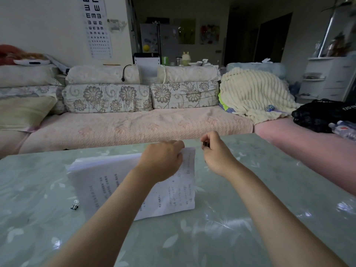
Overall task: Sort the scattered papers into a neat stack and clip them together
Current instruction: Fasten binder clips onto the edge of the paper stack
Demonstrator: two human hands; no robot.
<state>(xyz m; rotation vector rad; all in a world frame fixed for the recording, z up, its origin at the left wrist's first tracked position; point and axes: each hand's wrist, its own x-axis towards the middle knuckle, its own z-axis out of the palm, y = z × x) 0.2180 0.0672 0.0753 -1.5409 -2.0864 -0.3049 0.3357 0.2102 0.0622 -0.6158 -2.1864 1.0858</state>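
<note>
Head view: paper stack [119,182], long axis left-right, far right corner pinched by left hand [161,160]. Right hand [216,153], grip holding binder clip [206,144], sits just right of that corner.

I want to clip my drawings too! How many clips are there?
2. One clip lies on the table left of the paper stack. The other clip is pinched in the right hand, past the stack's far corner. Others may be hidden.

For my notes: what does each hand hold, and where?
Left hand holds the paper stack at its far corner; right hand pinches a binder clip, part hidden.
</note>
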